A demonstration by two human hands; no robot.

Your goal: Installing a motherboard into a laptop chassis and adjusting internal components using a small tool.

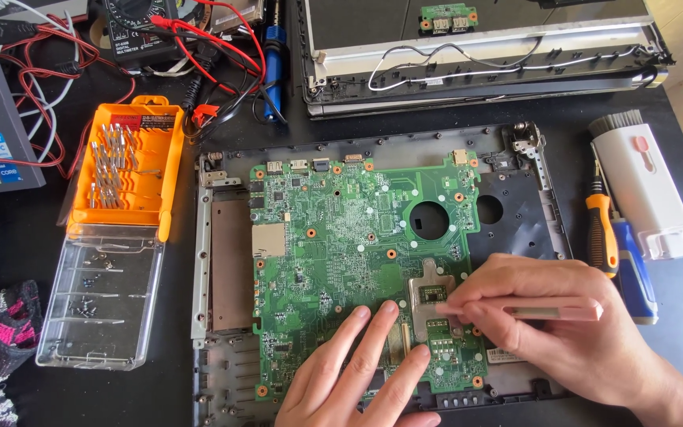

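Laptop stripped to its green circuit board (341,229) at frame centre, chip bare. Left hand (357,372) lies flat, fingers spread, on the board's lower edge; right hand (563,324) pinches a pink tool (531,310), tip at the chip (434,294). Orange bit case (130,162) sits left on the counter (9,245).

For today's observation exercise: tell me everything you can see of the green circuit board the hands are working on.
The green circuit board lies flat in a dark, opened laptop base. It looks rigid, crowded with tiny components, with orange-ringed screw holes, connectors along its top edge and a large round cut-out. The left hand rests its fingers on the lower part; the right hand holds a pinkish flat tool at a grey metal-framed chip.
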